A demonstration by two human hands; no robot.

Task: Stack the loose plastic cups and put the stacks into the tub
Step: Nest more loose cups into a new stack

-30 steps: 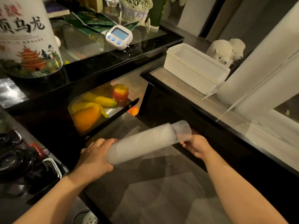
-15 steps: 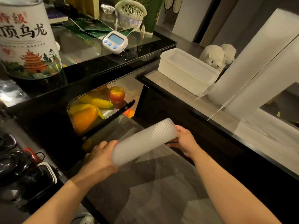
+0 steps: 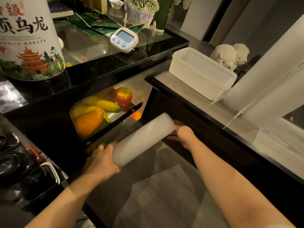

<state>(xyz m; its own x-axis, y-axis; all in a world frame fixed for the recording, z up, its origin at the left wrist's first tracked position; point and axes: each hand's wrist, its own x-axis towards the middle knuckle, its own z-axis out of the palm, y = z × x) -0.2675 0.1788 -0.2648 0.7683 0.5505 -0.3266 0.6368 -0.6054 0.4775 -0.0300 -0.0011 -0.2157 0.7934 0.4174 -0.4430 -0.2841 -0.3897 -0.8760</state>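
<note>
A long stack of translucent ribbed plastic cups (image 3: 143, 139) lies tilted in the air between my hands, low in the middle of the view. My left hand (image 3: 101, 160) grips its near lower end. My right hand (image 3: 182, 134) is at its far upper end, fingers behind the rim. The white rectangular tub (image 3: 201, 73) stands on the side table at the upper right, apart from the stack. Two tall wrapped cup stacks (image 3: 266, 74) lean next to the tub on the right.
A black glass counter (image 3: 115, 63) carries a white timer (image 3: 123, 39), a large printed tin (image 3: 28, 41) and a wicker basket (image 3: 141, 11). Fruit sits on a shelf below (image 3: 98, 111). Black dishes lie at the left (image 3: 13, 165). Two plush sheep (image 3: 230, 55) sit behind the tub.
One second ago a single cup stuck out at the far end of the stack; my right hand has pushed it in, and the stack now ends flush.
</note>
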